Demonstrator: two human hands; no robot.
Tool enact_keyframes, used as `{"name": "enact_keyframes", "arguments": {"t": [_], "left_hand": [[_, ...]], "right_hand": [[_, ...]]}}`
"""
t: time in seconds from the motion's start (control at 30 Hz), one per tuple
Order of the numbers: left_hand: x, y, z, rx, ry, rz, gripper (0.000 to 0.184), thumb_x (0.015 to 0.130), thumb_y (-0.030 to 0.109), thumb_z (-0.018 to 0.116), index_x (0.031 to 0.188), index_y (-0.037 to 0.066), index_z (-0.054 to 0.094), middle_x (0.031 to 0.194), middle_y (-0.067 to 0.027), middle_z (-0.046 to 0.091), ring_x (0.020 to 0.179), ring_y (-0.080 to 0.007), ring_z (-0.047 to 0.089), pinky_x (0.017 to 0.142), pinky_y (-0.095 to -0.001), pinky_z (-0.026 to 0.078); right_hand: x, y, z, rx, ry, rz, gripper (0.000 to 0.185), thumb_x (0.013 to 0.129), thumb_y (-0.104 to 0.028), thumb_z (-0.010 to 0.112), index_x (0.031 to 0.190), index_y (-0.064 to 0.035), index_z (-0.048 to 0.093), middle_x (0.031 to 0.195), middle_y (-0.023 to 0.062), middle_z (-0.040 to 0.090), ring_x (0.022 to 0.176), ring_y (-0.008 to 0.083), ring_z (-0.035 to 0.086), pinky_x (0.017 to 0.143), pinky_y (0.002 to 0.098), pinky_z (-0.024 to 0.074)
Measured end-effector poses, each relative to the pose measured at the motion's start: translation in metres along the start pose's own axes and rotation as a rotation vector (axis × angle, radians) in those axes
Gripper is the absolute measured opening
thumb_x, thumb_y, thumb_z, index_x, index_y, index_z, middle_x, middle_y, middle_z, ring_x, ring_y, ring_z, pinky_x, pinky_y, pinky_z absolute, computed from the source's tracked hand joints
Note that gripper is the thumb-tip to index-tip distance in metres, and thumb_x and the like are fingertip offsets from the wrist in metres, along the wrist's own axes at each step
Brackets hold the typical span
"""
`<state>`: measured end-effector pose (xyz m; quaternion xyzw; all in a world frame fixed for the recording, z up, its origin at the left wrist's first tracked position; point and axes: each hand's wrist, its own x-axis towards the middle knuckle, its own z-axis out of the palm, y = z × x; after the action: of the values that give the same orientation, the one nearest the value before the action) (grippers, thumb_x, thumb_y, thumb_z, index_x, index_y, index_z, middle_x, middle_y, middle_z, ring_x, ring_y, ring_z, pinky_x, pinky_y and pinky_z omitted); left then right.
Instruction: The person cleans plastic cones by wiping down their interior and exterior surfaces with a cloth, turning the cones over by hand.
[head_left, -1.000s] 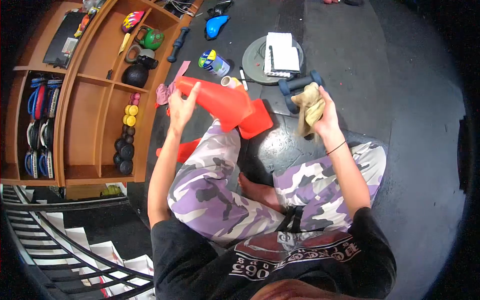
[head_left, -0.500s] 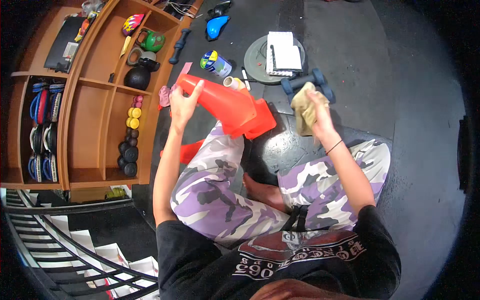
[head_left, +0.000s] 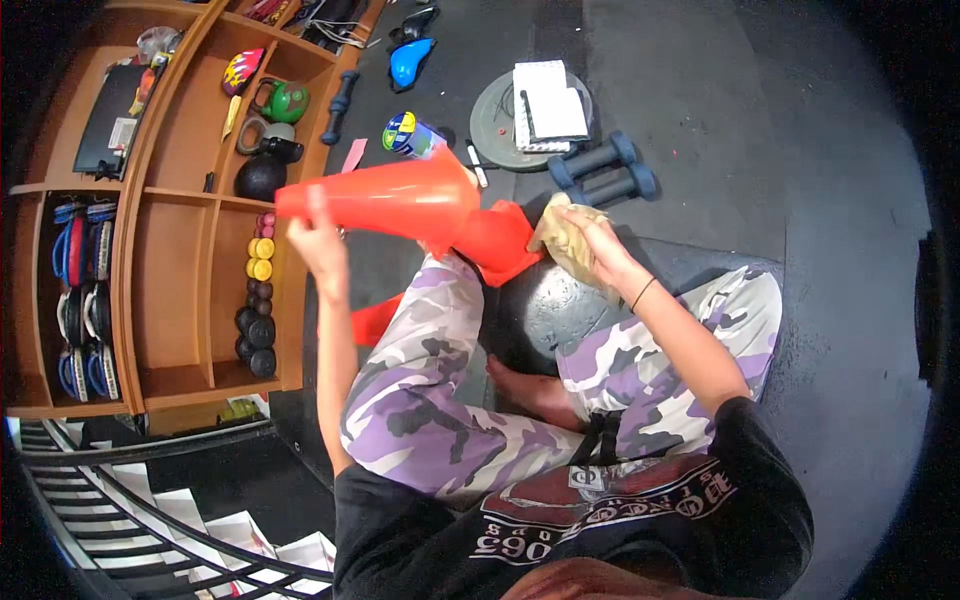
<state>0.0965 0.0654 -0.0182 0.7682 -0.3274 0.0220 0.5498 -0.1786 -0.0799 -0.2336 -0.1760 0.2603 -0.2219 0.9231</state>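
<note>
My left hand grips an orange traffic cone near its narrow tip, holding it tilted on its side. The cone's base points right, above my left knee. In my right hand is a tan cloth, bunched under the fingers and close to the edge of the cone's base. Whether the cloth touches the base I cannot tell. Another orange piece shows on the floor beside my left leg, partly hidden by it.
Ahead on the black floor are two dumbbells, a round weight plate bearing notebooks, a marker and a blue-yellow can. At left stands a wooden shelf with kettlebells and weights. A black railing is lower left.
The cone has swung left and levelled out, its tip now farther left with my left hand. My right hand has moved the cloth left and down, close to the cone's base.
</note>
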Motion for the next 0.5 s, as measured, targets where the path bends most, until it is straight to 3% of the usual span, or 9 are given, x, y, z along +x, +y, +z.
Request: {"name": "enact_keyframes", "arguments": {"t": [0.03, 0.07, 0.13, 0.2, 0.23, 0.33, 0.4, 0.47, 0.5], "left_hand": [[0.012, 0.003, -0.001, -0.246, 0.102, 0.013, 0.047, 0.093, 0.044, 0.060, 0.099, -0.002, 0.060, 0.092, -0.0100, 0.066, 0.077, -0.0179, 0.064, 0.070, -0.0334, 0.054], [0.020, 0.009, -0.010, -0.408, 0.015, 0.030, 0.053, 0.094, 0.052, 0.053, 0.107, 0.001, 0.057, 0.102, -0.0112, 0.065, 0.090, -0.0226, 0.065, 0.082, -0.0378, 0.052], [0.021, 0.044, -0.002, -0.501, 0.110, -0.026, 0.059, 0.094, 0.060, 0.045, 0.112, 0.005, 0.055, 0.105, -0.0084, 0.064, 0.100, -0.0227, 0.062, 0.090, -0.0404, 0.049], [0.019, 0.072, 0.011, -0.622, 0.008, -0.139, 0.060, 0.094, 0.063, 0.042, 0.111, 0.007, 0.057, 0.103, -0.0065, 0.065, 0.101, -0.0219, 0.062, 0.092, -0.0400, 0.048], [0.017, 0.077, 0.017, -0.680, -0.045, -0.197, 0.060, 0.094, 0.064, 0.041, 0.110, 0.008, 0.057, 0.103, -0.0055, 0.065, 0.101, -0.0215, 0.061, 0.092, -0.0398, 0.047], [0.019, 0.066, 0.037, -0.699, -0.213, -0.229, 0.056, 0.095, 0.062, 0.041, 0.107, 0.010, 0.059, 0.103, -0.0042, 0.065, 0.099, -0.0183, 0.062, 0.090, -0.0366, 0.048], [0.002, 0.061, 0.062, -0.685, -0.247, -0.207, 0.050, 0.098, 0.056, 0.040, 0.105, 0.011, 0.060, 0.105, -0.0024, 0.066, 0.098, -0.0143, 0.062, 0.088, -0.0325, 0.050], [-0.025, 0.061, 0.083, -0.755, -0.411, -0.308, 0.049, 0.098, 0.055, 0.042, 0.106, 0.010, 0.059, 0.103, -0.0027, 0.066, 0.097, -0.0144, 0.063, 0.087, -0.0315, 0.050], [-0.035, 0.063, 0.090, -0.773, -0.436, -0.377, 0.048, 0.098, 0.054, 0.042, 0.106, 0.010, 0.060, 0.102, -0.0027, 0.066, 0.097, -0.0148, 0.064, 0.087, -0.0311, 0.050]], "right_hand": [[-0.001, -0.003, -0.002, 0.106, -0.048, 0.024, 0.016, 0.090, -0.016, 0.060, 0.103, -0.0054, 0.059, 0.096, 0.0091, 0.068, 0.080, 0.0217, 0.068, 0.069, 0.0317, 0.0567], [-0.001, -0.007, -0.003, 0.208, -0.100, 0.047, 0.019, 0.089, -0.015, 0.058, 0.106, -0.0046, 0.058, 0.099, 0.0105, 0.067, 0.083, 0.0234, 0.068, 0.071, 0.0336, 0.0570], [-0.002, -0.016, -0.002, 0.360, -0.196, 0.120, 0.027, 0.087, -0.013, 0.055, 0.112, -0.0028, 0.056, 0.106, 0.0136, 0.065, 0.089, 0.0264, 0.067, 0.077, 0.0372, 0.0566], [-0.013, -0.034, 0.005, 0.456, -0.281, 0.219, 0.038, 0.084, -0.011, 0.051, 0.121, -0.0010, 0.053, 0.113, 0.0170, 0.063, 0.097, 0.0291, 0.066, 0.084, 0.0406, 0.0553], [-0.031, -0.046, 0.023, 0.447, -0.283, 0.163, 0.048, 0.083, -0.009, 0.047, 0.129, 0.0020, 0.047, 0.118, 0.0194, 0.060, 0.103, 0.0312, 0.064, 0.091, 0.0420, 0.0529], [-0.050, -0.060, 0.037, 0.414, -0.459, 0.085, 0.049, 0.085, -0.009, 0.047, 0.132, 0.0036, 0.044, 0.122, 0.0208, 0.058, 0.106, 0.0329, 0.062, 0.096, 0.0432, 0.0503], [-0.066, -0.062, 0.048, 0.275, -0.449, -0.048, 0.050, 0.085, -0.003, 0.054, 0.133, 0.0038, 0.042, 0.125, 0.0182, 0.057, 0.109, 0.0296, 0.061, 0.097, 0.0415, 0.0494], [-0.077, -0.058, 0.053, 0.050, -0.387, -0.267, 0.052, 0.084, 0.000, 0.060, 0.133, 0.0026, 0.042, 0.125, 0.0154, 0.057, 0.110, 0.0267, 0.061, 0.098, 0.0395, 0.0490], [-0.084, -0.056, 0.056, -0.068, -0.266, -0.276, 0.054, 0.084, 0.001, 0.065, 0.133, 0.0010, 0.042, 0.123, 0.0105, 0.058, 0.111, 0.0203, 0.059, 0.096, 0.0347, 0.0490]]}}
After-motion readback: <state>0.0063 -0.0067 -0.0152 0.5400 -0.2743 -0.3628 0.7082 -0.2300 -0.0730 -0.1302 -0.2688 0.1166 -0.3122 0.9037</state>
